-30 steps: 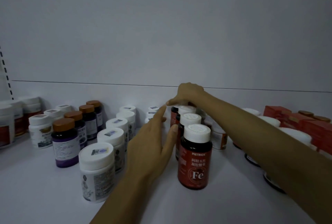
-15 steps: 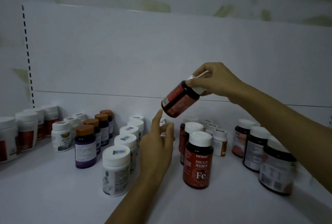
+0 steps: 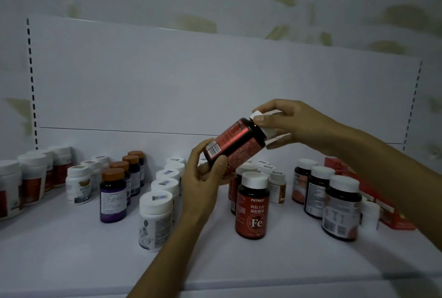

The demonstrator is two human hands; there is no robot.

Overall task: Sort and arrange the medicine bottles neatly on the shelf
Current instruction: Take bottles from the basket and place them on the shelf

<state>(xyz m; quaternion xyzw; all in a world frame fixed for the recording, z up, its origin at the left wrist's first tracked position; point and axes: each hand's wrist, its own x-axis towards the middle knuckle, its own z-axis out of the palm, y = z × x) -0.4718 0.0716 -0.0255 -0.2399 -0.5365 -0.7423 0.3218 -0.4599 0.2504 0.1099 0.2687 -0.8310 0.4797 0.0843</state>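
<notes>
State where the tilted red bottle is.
Head view, centre: the red bottle is held aloft by the left hand and right hand, above the Fe bottle.

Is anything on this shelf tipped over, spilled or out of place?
Nothing spilled or fallen. Only the red bottle is off the shelf, held tilted, right hand on its white cap, left hand at its base. The other bottles stand upright.

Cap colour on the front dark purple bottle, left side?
The round cap on the dark purple bottle is copper-brown; head view.
</notes>
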